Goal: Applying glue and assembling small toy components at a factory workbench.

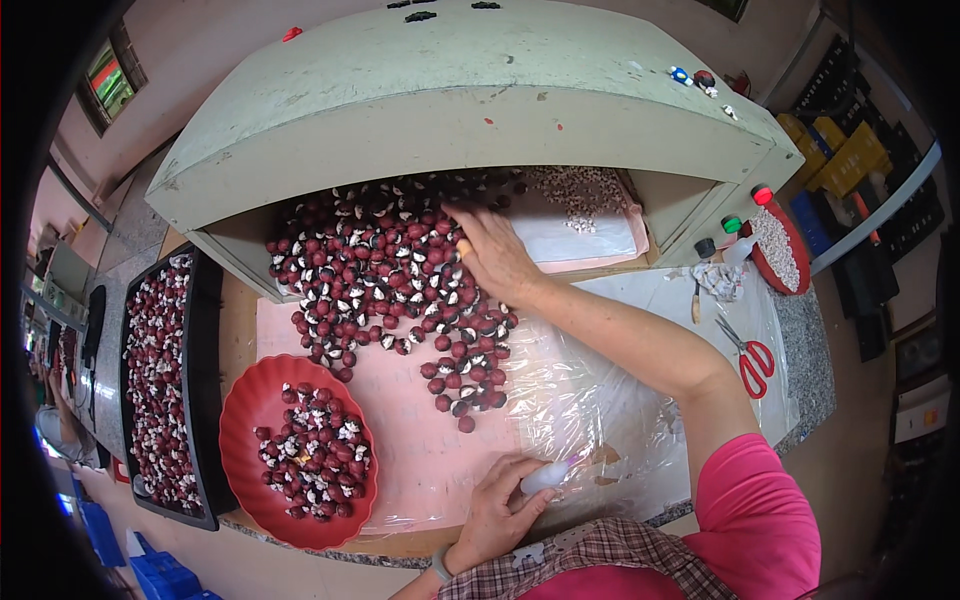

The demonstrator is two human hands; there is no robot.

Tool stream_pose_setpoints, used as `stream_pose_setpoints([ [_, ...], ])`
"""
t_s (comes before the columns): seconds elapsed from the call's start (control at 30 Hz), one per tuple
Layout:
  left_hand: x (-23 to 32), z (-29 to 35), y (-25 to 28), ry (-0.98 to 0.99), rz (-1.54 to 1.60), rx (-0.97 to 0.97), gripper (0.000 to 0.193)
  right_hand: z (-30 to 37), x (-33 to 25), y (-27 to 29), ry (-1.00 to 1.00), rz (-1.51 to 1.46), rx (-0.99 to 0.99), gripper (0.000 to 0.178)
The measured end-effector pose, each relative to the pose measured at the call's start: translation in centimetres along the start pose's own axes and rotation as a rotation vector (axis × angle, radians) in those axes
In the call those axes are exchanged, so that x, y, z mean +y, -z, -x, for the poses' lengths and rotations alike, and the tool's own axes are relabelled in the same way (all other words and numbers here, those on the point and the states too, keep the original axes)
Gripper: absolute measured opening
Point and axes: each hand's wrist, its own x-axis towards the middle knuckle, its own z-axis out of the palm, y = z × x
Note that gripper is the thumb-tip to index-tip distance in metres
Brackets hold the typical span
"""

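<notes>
My left hand is closed round a small white squeeze bottle near the front edge of the table, its tip pointing right. My right hand reaches under the cabinet, fingers stretched along the right side of a big heap of small dark-red balls with black and white parts. Its fingertips touch the heap; nothing shows in its grip. A red scalloped bowl at the near left holds more such balls, these bearing white bits.
A black crate full of similar pieces stands at the far left. Small white pieces lie under the pale cabinet. Red-handled scissors, a red dish of white pieces and capped bottles sit at the right. Clear plastic sheeting covers the table.
</notes>
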Motion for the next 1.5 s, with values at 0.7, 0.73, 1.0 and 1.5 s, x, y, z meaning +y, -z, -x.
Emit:
stream_pose_setpoints([
  [0.7,-0.1,0.0,0.0,0.005,-0.009,0.006,0.031,-3.5,2.7,6.6,-0.341,-0.05,-0.014,0.023],
  [0.73,0.0,-0.1,-0.1,0.0,-0.005,-0.001,0.031,-4.6,6.6,6.2,-0.237,0.23,0.093,0.022],
  [1.0,-0.5,0.0,0.4,-0.011,-0.022,-0.006,0.034,-7.6,13.3,5.3,0.129,0.15,0.346,0.022],
  [1.5,-0.2,-0.1,0.6,0.002,-0.016,-0.025,0.033,-5.9,11.0,8.2,0.198,0.315,0.1,0.025],
])
